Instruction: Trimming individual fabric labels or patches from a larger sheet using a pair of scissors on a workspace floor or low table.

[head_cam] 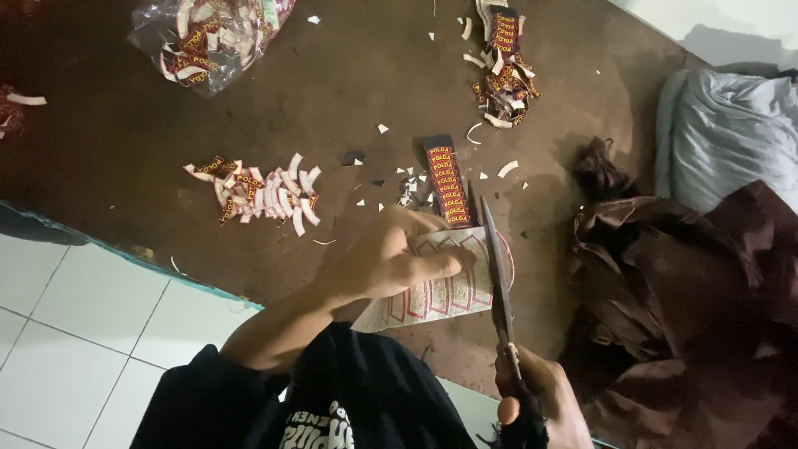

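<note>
Head view looks down past our black shirt [349, 407] to our two hands at work over a dark brown mat [108, 141] spread on pale floor tiles [75, 324]. Nearest to us, our right hand [536, 399] is clenched around the handles of a pair of scissors [497, 283], whose long dark metal blades point away from us and stand against the right edge of a white label sheet [440, 287]. Our left hand [391, 258] grasps that sheet from above, fingers bent over it, thumb tucked under; the sheet is stiff and flat, its pale backing showing rows of red outlined shield shapes. Just beyond the sheet lies a narrow strip of labels [447, 181], dark red with gold lettering, straight and uncut, with small white paper scraps [407, 189] scattered beside it. To the left, well apart from our hands, a loose heap of cut labels [262, 195] lies with curved white offcuts mixed in. To our right a crumpled dark brown cloth [682, 308] sits in soft folds, and past it a grey padded bundle [723, 133]. Farther off, a second pile of trimmings [505, 79] lies near the top of the mat, and at the far left a clear crinkled plastic bag [208, 37] holds more labels.
</note>
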